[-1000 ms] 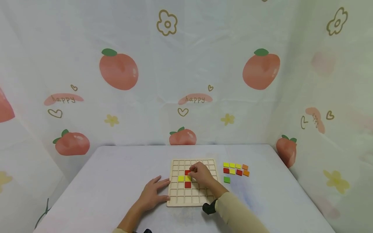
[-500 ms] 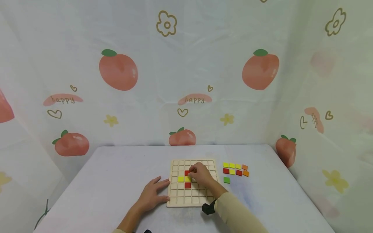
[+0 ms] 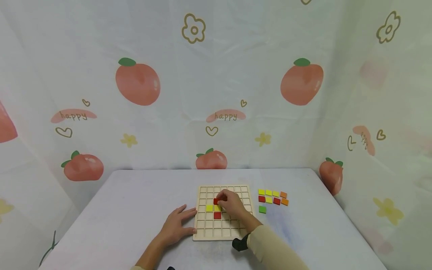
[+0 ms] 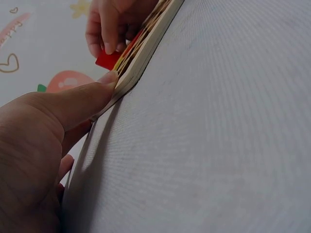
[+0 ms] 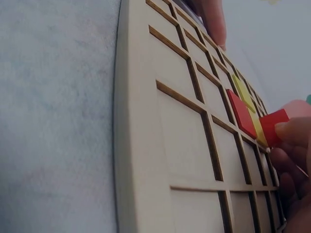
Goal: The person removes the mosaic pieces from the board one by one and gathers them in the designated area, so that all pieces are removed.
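Note:
A pale wooden grid board (image 3: 206, 234) lies on the table. My right hand (image 3: 233, 204) is over its middle, pinching a red square tile (image 5: 273, 127) between thumb and fingers. In the right wrist view that tile stands tilted up from the grid, beside a yellow tile. Two yellow tiles (image 3: 209, 208) sit side by side in the board's cells, with another red tile (image 3: 217, 215) just below the right one. At the board's left edge rests my left hand (image 3: 173, 227), fingers spread and thumb (image 4: 92, 94) touching the wooden rim.
Right of the board lie loose tiles: several yellow ones (image 3: 268, 192), two red (image 3: 276, 201), two orange (image 3: 285, 202) and a green one (image 3: 262, 209). A patterned curtain (image 3: 175, 82) hangs behind the table (image 3: 145, 195).
My right hand has shifted slightly left with the red tile, above the same cells. The left hand stays at the board's edge.

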Available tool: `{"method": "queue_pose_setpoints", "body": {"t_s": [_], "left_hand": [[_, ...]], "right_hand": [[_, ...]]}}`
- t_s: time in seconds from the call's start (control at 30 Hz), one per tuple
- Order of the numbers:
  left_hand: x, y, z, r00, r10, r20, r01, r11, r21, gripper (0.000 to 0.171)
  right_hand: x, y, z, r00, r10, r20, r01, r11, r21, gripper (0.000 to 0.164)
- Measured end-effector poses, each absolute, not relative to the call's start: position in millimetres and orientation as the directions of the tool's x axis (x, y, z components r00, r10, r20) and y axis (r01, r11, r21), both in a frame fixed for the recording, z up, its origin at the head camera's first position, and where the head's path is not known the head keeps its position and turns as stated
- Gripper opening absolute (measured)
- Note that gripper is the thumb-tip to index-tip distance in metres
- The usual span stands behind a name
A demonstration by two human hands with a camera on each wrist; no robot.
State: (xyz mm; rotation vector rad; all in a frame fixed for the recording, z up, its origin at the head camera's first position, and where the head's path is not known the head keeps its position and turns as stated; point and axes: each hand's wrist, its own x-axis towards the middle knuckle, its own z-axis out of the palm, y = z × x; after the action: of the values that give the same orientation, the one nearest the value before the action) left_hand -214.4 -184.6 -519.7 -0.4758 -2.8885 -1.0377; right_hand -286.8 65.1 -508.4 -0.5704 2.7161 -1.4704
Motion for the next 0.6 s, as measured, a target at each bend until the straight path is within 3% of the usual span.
{"method": "queue_pose_setpoints", "body": {"t_s": [0.6], "left_hand": [[-217.1,-186.2,-524.0,-0.950,0.281,0.136,0.304,0.733,0.609,0.067]], "right_hand": [[-281.8,65.0,-502.1,-0.945,-0.288,0.155,-0.286,0.498,-0.819,0.007]]}}
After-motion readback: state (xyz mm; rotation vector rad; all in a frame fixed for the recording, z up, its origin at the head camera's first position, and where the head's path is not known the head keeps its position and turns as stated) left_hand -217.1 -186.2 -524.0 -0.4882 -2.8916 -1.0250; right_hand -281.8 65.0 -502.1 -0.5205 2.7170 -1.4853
